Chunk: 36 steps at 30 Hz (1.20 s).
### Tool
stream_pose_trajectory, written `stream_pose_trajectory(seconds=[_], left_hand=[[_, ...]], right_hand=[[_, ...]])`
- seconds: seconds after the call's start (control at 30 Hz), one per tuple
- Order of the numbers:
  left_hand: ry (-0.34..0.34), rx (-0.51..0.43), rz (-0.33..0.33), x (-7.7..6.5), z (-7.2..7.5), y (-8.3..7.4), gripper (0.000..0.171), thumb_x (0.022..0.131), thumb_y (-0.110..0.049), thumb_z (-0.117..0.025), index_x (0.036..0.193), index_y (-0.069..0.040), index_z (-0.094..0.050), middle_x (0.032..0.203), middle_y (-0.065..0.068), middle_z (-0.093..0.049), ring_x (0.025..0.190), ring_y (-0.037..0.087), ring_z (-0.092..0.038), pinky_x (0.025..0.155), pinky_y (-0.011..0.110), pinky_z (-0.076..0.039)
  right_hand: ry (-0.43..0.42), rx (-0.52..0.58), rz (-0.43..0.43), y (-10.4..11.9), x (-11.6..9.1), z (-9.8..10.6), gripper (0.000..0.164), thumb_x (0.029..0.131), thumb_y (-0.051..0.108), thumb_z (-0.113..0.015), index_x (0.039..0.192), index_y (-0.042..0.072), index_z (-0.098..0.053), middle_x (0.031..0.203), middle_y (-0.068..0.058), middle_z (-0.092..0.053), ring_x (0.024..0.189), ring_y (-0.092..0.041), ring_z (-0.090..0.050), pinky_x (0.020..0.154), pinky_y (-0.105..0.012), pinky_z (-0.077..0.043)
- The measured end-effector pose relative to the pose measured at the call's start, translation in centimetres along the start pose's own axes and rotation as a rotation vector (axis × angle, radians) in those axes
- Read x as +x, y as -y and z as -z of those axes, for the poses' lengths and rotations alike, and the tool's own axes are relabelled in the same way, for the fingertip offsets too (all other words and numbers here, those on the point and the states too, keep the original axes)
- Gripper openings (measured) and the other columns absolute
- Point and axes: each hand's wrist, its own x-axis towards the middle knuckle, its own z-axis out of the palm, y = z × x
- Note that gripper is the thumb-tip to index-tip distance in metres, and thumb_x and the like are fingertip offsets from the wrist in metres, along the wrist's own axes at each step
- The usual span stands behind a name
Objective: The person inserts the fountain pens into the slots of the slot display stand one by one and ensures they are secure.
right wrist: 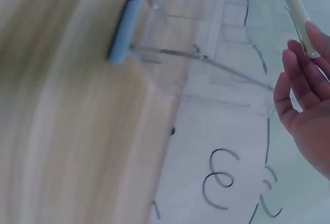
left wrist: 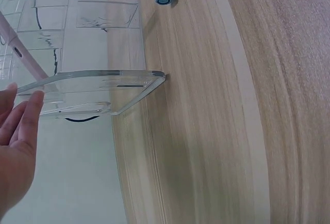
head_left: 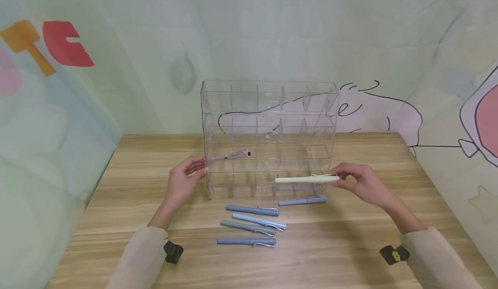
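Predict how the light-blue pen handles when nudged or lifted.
The light-blue pen is probably stiff, given its straight shape. It may start rolling, but the protruding clip should stop it. It is likely light: the right hand holds a similar cream pen by one end.

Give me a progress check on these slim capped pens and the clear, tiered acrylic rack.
Looks early. Done, it seems: a mauve pen lies inside the rack's left part. In hand: the right hand holds a pale yellow pen near the rack's lower right. Remaining, apparently: two blue pens, a light blue pen, a grey-green pen and a lavender pen on the wood-grain table.
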Motion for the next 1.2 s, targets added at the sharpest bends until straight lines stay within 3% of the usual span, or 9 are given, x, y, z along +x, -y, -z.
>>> stream_pose_trajectory(seconds=[0.1, 0.27, 0.47, 0.7, 1.2], left_hand=[[0.002, 0.007, -0.009, 0.0, 0.0, 0.1, 0.028, 0.085, -0.005, -0.064, 0.110, 0.004, -0.058, 0.111, 0.020, -0.061, 0.102, 0.028, -0.059, 0.081, 0.022, -0.053], [0.005, -0.011, -0.007, 0.0, 0.0, 0.1, 0.029, 0.085, -0.005, -0.064, 0.111, 0.005, -0.058, 0.111, 0.020, -0.061, 0.102, 0.028, -0.059, 0.080, 0.022, -0.053], [0.003, -0.012, -0.007, 0.1, 0.0, 0.2, 0.028, 0.085, -0.004, -0.064, 0.110, 0.005, -0.058, 0.110, 0.020, -0.061, 0.101, 0.028, -0.059, 0.080, 0.021, -0.053], [-0.003, -0.001, -0.001, 0.2, 0.0, 0.4, 0.027, 0.084, -0.004, -0.064, 0.110, 0.004, -0.058, 0.109, 0.020, -0.061, 0.101, 0.028, -0.059, 0.079, 0.022, -0.054], [-0.014, 0.022, -0.031, 0.2, 0.0, 0.5, 0.027, 0.083, -0.002, -0.065, 0.109, 0.004, -0.058, 0.109, 0.019, -0.062, 0.100, 0.028, -0.060, 0.079, 0.021, -0.054]], right_hand=[[-0.014, -0.014, 0.014, 0.7, 1.3, 0.0, 0.022, 0.076, -0.005, -0.069, 0.093, 0.009, -0.066, 0.079, 0.004, -0.061, 0.069, -0.008, -0.051, 0.058, -0.021, -0.044], [-0.027, -0.074, -0.033, 2.1, 3.5, -0.3, 0.016, 0.079, 0.002, -0.070, 0.093, 0.008, -0.067, 0.077, 0.007, -0.060, 0.069, -0.009, -0.052, 0.058, -0.022, -0.043], [-0.031, -0.099, -0.089, 3.5, 6.0, -1.1, 0.015, 0.080, 0.004, -0.069, 0.095, 0.004, -0.067, 0.076, 0.002, -0.060, 0.070, -0.014, -0.052, 0.057, -0.028, -0.045], [-0.022, -0.094, -0.097, 4.6, 8.3, -2.5, 0.015, 0.082, 0.006, -0.067, 0.097, 0.002, -0.066, 0.080, -0.003, -0.062, 0.073, -0.016, -0.054, 0.060, -0.029, -0.049], [0.002, -0.047, -0.108, 6.1, 10.6, -6.3, 0.018, 0.080, 0.005, -0.068, 0.096, -0.003, -0.066, 0.078, -0.006, -0.061, 0.068, -0.016, -0.051, 0.057, -0.024, -0.047]])
